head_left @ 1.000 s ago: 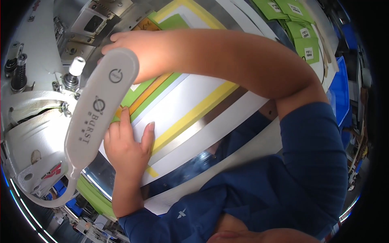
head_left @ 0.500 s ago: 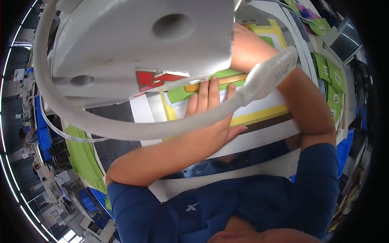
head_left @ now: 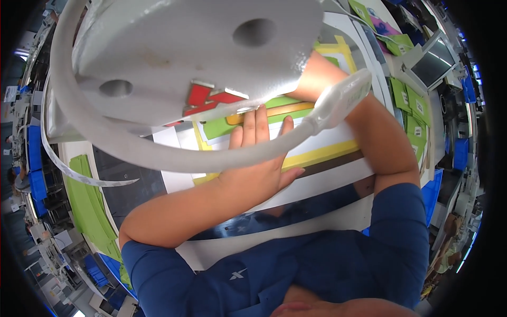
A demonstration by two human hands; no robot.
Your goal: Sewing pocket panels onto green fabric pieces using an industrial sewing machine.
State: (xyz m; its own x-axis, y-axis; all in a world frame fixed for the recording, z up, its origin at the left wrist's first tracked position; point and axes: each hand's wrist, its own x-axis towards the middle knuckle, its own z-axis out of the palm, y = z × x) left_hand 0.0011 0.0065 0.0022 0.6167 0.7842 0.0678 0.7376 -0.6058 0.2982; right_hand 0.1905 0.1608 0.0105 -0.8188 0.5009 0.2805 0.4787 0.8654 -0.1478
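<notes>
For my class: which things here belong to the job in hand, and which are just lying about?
Apparently in the job:
left hand, reaching over the orange strip
green piece beneath
yellow-edged white sheet
white machine head
lamp

Apparently lying about:
green stack, left
labelled green pieces, right
screen
blue bin

green piece [head_left: 215, 128]: flat, partly hidden | orange strip [head_left: 290, 110]: narrow, lying flat lengthwise on the green piece

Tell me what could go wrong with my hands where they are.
Your left hand has its fingers over the narrow orange strip; uneven pressure might shift it. The fingertips appear near the lower edge of the bulky grey machine head, so a pinch seems possible. Your right hand is hidden behind that head, so slips might go unseen.
</notes>
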